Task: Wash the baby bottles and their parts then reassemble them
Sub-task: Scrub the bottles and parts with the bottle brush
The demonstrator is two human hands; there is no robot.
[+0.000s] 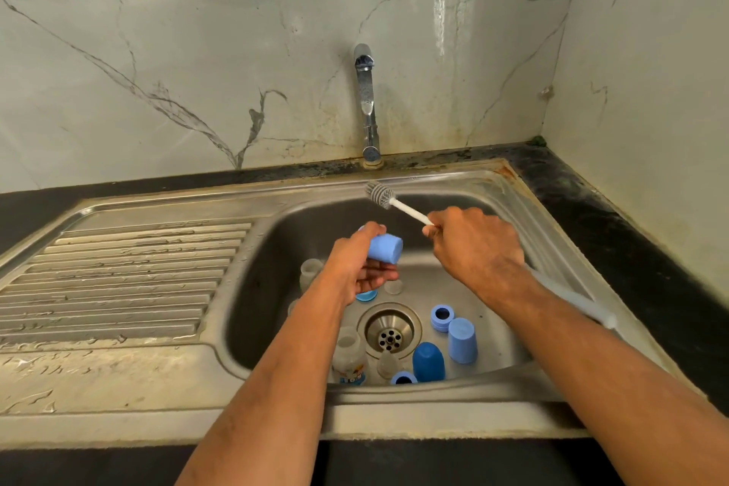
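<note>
Left hand curled around a light blue cap, thumb on top, fingers underneath; cap lies on its side, flat closed end facing right. Cap is smooth matte plastic, short cylinder. Right hand fisted around the thin white handle of a bottle brush, grip near the head end. Brush head is small, grey, ribbed, pointing up-left toward the back rim of the sink; the long white handle runs back under the right forearm and sticks out near the sink's right edge. Brush head is apart from the cap, not touching. Both forearms reach in from the bottom, hands held over the basin, wrists slightly bent.

Sink is stainless steel, dull and stained, with ribbed drainboard on the left. In the basin: clear bottle with printed label at the near wall, another clear bottle behind the left hand, partly hidden. Dark blue cap and a second light blue cap stand open end down, right of the drain. Blue screw ring just behind them, another ring at the near wall. Clear teat near the drain. Chrome tap behind, no water visible. Black tabletop around the sink, marble-look wall.
</note>
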